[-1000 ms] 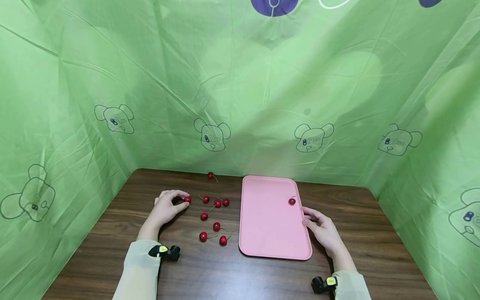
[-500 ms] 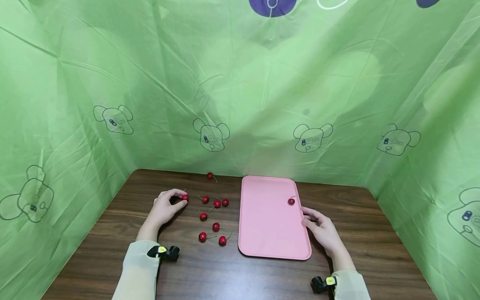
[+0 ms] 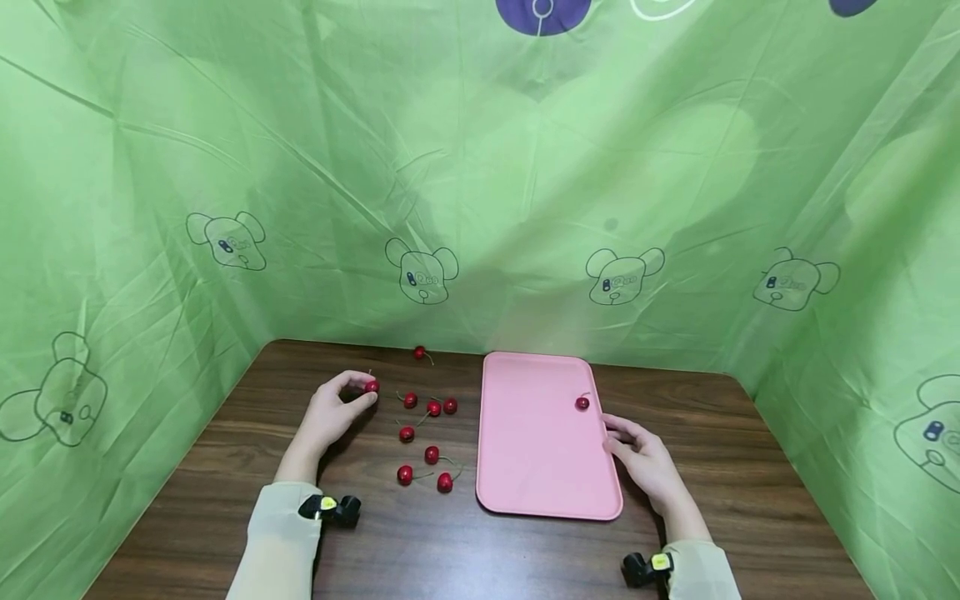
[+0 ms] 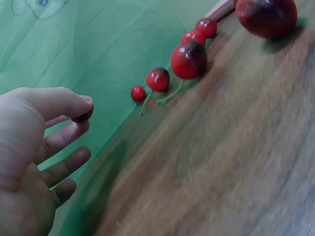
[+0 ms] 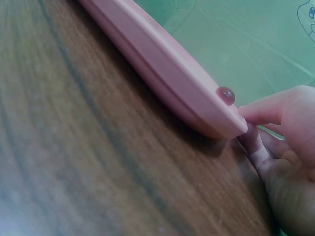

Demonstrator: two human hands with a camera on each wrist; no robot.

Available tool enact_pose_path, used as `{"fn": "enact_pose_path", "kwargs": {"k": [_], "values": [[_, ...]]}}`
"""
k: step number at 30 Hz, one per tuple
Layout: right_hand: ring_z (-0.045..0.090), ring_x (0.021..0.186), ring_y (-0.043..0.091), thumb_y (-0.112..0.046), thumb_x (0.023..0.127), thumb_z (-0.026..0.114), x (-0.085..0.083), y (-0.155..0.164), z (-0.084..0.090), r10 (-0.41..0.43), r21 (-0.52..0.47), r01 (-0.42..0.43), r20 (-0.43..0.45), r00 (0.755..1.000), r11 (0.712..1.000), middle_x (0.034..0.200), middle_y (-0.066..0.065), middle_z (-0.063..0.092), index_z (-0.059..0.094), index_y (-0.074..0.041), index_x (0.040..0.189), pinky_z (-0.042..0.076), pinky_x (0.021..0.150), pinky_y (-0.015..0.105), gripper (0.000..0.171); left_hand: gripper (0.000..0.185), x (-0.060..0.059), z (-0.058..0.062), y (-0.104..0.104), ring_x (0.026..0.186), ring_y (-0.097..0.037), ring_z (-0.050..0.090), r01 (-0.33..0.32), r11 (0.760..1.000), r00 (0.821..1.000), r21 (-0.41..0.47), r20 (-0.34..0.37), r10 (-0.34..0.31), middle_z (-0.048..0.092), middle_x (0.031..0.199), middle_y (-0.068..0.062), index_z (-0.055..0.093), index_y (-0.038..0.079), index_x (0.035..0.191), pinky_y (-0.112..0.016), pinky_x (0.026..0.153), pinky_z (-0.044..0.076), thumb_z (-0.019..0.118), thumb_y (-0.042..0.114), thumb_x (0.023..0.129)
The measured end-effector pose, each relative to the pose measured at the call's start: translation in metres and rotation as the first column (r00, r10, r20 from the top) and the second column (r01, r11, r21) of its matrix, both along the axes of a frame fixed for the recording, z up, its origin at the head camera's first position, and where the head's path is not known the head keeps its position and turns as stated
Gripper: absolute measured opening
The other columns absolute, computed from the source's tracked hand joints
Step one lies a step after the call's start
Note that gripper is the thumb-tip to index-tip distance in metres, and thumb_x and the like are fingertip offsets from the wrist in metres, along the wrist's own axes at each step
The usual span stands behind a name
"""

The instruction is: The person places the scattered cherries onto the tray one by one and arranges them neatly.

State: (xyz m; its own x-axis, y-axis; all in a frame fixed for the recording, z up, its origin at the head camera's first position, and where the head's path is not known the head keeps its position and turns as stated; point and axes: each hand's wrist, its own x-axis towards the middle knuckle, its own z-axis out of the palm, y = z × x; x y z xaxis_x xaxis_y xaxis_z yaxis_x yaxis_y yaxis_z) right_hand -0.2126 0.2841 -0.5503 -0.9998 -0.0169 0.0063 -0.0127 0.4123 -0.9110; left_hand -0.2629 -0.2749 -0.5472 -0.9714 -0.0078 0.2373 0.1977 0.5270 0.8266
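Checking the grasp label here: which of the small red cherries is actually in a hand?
The red cherry pinched by the left hand at the fingertips; the others lie loose on the brown wooden table, and one sits on the pink tray.

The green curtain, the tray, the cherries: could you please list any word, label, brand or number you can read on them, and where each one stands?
Green curtain: printed mouse-head outlines carry small marks inside, too small to read.
Purple shapes at the curtain's top edge: a white outline sign only, no words.
Pink tray: no text.
Cherries on the table: no text.
Black and yellow clip on the left sleeve: nothing readable.
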Motion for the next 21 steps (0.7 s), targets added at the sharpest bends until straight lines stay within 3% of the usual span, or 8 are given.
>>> {"fn": "enact_pose_path", "kwargs": {"k": [7, 14, 21], "values": [[0.067, 0.12, 0.017, -0.013, 0.107, 0.071, 0.002, 0.0, 0.004, -0.004, -0.017, 0.004, 0.012, 1.0, 1.0, 0.135, 0.019, 0.072, 0.064, -0.005, 0.151, 0.053, 0.092, 0.02, 0.045, 0.025, -0.001, 0.014, 0.013, 0.098, -0.014, 0.066, 0.004, 0.999, 1.0, 0.054, -0.018, -0.003, 0.076, 0.108, -0.01, 0.076, 0.009, 0.121, -0.025, 0.08, 0.051, 0.083, 0.015, 0.098], [0.066, 0.12, 0.017, -0.011, 0.107, 0.07, 0.001, -0.002, 0.001, -0.001, -0.032, 0.002, 0.016, 1.0, 0.999, 0.135, 0.021, 0.071, 0.064, -0.004, 0.15, 0.054, 0.091, 0.02, 0.044, 0.026, -0.003, 0.03, 0.036, 0.102, -0.018, 0.068, 0.044, 0.991, 0.999, 0.129, -0.022, -0.042, 0.076, 0.113, -0.011, 0.075, 0.008, 0.124, -0.027, 0.087, 0.052, 0.082, 0.015, 0.1], [0.065, 0.123, 0.022, -0.01, 0.106, 0.071, 0.002, -0.001, 0.001, -0.004, -0.042, 0.005, 0.016, 1.0, 0.999, 0.137, 0.021, 0.071, 0.063, -0.003, 0.151, 0.053, 0.092, 0.02, 0.046, 0.024, -0.017, 0.049, 0.074, 0.099, -0.02, 0.069, 0.116, 0.989, 0.993, 0.09, -0.04, -0.112, 0.076, 0.113, -0.007, 0.075, 0.011, 0.122, -0.032, 0.087, 0.055, 0.082, 0.016, 0.099]]}}
